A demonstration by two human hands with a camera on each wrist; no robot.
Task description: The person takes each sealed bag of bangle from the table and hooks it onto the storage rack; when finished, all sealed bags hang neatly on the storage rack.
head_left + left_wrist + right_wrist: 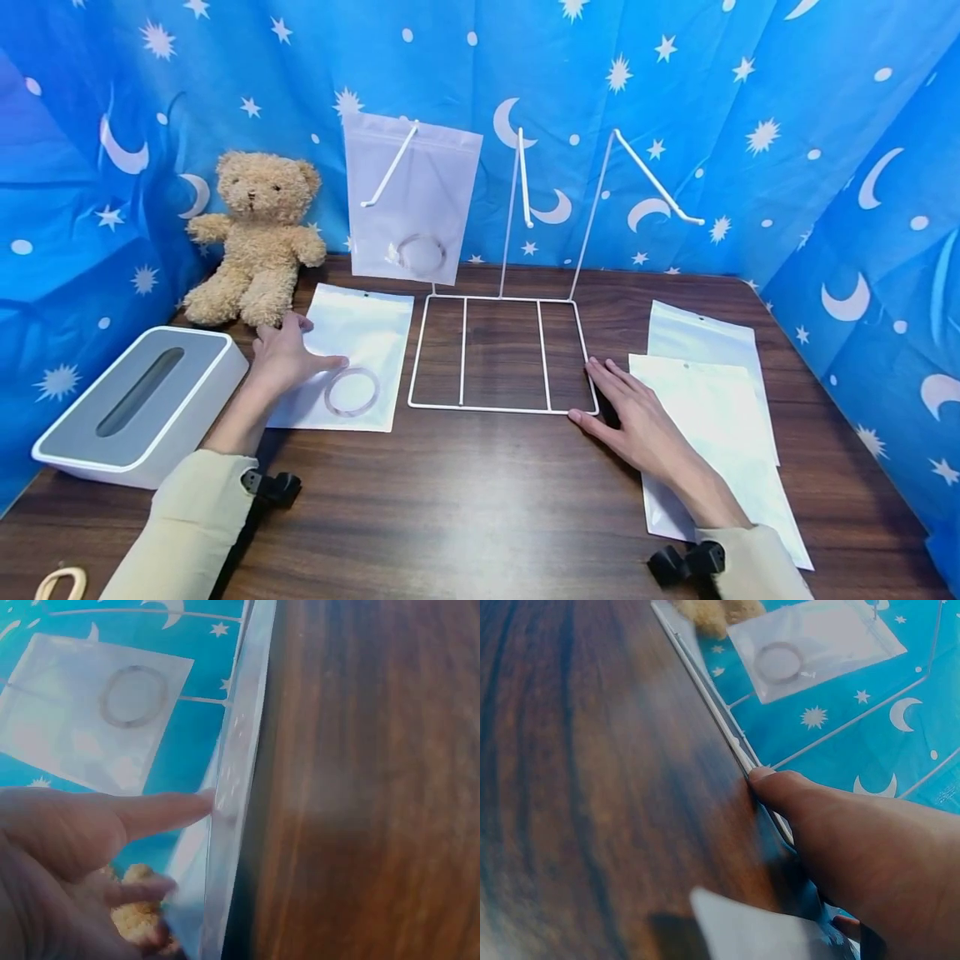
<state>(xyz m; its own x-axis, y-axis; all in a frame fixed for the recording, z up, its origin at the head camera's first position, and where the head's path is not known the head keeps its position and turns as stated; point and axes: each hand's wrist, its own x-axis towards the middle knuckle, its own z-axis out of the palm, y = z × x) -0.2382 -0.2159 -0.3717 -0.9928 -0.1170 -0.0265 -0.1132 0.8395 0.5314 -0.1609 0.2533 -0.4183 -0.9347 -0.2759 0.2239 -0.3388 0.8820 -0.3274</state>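
My left hand (283, 354) reaches over the left side of a flat zip bag (375, 333) lying on the table, fingers spread. A thin ring-shaped coil (352, 392) shows in that bag. In the left wrist view, the extended thumb (169, 812) meets the bag's surface. A white wire display rack (491, 408) with three hooks stands in the middle. My right hand (641, 417) rests at its front right base corner, with thumb and fingers extended against the wire. From the rack's left hook (390, 162) hangs another zip bag (412, 192) with a coil inside.
Two overlapping pale zip bags (705, 417) lie at the right, partly under my right forearm. A teddy bear (258, 237) sits at the back left, behind a white tissue box (142, 404) with a grey top. A beige loop (63, 582) shows at the lower left. Blue curtains surround the table.
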